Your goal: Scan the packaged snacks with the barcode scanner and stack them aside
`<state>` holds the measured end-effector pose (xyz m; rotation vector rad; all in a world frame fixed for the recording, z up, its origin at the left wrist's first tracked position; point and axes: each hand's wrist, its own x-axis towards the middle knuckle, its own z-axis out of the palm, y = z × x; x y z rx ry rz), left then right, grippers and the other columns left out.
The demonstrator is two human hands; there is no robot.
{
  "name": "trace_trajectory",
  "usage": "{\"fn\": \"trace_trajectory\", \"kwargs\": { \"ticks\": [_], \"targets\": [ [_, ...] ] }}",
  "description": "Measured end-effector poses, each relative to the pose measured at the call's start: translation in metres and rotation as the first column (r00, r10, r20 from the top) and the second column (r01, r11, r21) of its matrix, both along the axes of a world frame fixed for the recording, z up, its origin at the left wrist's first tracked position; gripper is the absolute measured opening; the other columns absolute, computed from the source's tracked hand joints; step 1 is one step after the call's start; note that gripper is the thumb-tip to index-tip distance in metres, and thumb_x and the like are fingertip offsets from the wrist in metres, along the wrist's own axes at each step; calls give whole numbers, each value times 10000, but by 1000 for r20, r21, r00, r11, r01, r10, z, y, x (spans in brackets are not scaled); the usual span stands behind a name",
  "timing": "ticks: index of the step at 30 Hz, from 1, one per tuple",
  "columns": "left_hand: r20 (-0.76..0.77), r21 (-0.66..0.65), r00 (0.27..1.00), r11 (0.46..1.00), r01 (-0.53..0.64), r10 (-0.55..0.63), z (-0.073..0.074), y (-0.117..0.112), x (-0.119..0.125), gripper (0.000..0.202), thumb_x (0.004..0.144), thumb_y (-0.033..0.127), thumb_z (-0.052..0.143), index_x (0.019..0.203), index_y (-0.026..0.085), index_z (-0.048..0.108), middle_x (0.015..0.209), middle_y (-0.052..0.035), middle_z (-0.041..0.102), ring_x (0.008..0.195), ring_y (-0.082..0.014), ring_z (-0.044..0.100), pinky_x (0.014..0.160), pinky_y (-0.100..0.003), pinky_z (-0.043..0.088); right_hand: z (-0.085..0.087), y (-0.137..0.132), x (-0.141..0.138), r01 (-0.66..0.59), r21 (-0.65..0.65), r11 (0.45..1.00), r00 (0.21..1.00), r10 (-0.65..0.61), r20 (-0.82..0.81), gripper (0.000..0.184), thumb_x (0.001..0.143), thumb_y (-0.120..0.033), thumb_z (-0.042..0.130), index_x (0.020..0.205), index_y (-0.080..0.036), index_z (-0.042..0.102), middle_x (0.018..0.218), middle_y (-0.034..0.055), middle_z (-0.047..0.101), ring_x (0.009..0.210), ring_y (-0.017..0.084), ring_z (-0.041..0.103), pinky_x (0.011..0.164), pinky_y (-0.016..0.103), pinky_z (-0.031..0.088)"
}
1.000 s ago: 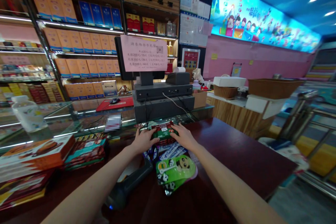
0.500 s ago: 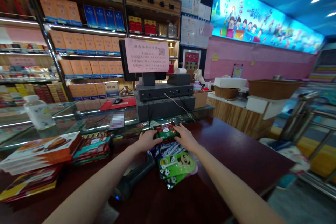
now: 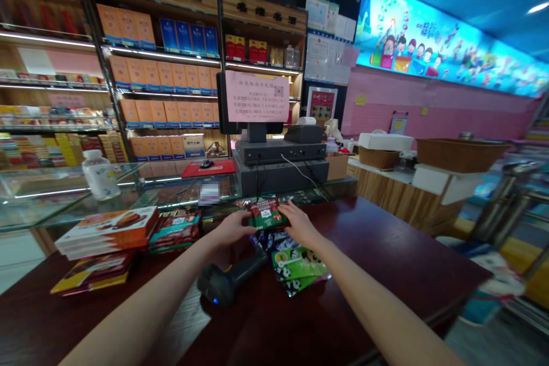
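Between my two hands is a green and dark-red snack packet [image 3: 266, 214], gripped at its ends. My left hand [image 3: 234, 227] is closed on its left end, and my right hand [image 3: 300, 224] on its right end. Several blue-and-white wrapped snacks [image 3: 274, 240] lie just beneath, partly hidden by the packet and my hands. Nearer to me, green panda-printed packets [image 3: 299, 267] overlap on the dark wooden table [image 3: 369, 274]. A black barcode scanner [image 3: 231, 277] with a blue light lies beside my left forearm.
Stacked orange-and-white boxes [image 3: 109, 231], yellow-red packets [image 3: 95, 273] and teal-brown packets [image 3: 175, 231] lie at the left. A cash register screen [image 3: 256, 97] with a pink notice stands behind, beside a white bottle [image 3: 100, 176] on the glass counter. A woven basket [image 3: 377, 157] is at right.
The view has turned left and tilted slightly, so the surroundings appear shifted right. Both hands keep hold of the packet, which now shows more of its front face.
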<state>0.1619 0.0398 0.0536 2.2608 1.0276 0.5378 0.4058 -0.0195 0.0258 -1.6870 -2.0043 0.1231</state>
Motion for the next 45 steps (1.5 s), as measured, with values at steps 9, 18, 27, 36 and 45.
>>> {"fn": "trace_trajectory", "kwargs": {
  "ticks": [9,18,27,36,45],
  "targets": [
    [187,-44,974,992,-122,128,14,-20,-67,611,620,261,673,1222,158,651,1193,-59,718,1076,-275,673,938,-354,521,-1,11,-52,-123,188,974,992,128,-17,751,680,36,512,1401,-172,536,1474,99,519,1459,284,336,1186,512,302],
    [358,131,914,960,-248,188,-8,-17,-120,668,629,232,710,1288,175,615,1263,-111,653,1151,-269,624,1025,-454,482,-4,8,-99,-219,446,868,947,299,-117,700,794,25,448,1448,-221,477,1439,106,514,1371,226,459,1188,458,361],
    [289,414,927,842,-346,239,-24,-35,-150,677,715,200,672,1375,253,531,1379,-95,579,1283,-280,550,1132,-546,372,-9,5,-128,-249,561,789,918,377,-122,643,888,-42,493,1476,-297,445,1405,88,534,1333,236,499,1156,464,419],
    [112,783,948,561,-269,299,-38,-50,-175,515,908,189,537,1412,286,500,1330,-66,650,1297,-242,546,1229,-576,93,-19,5,-142,-273,561,782,891,425,-160,581,904,-72,512,1442,-291,498,1394,85,566,1312,220,531,1139,431,443],
    [210,831,939,456,-318,272,-39,-53,-175,253,959,271,540,1166,289,685,1131,-11,755,1141,-205,649,1216,-510,165,-24,7,-141,-255,639,725,864,468,-186,468,912,-61,485,1297,-277,640,1251,75,670,1192,196,623,1058,391,516]
  ]
}}
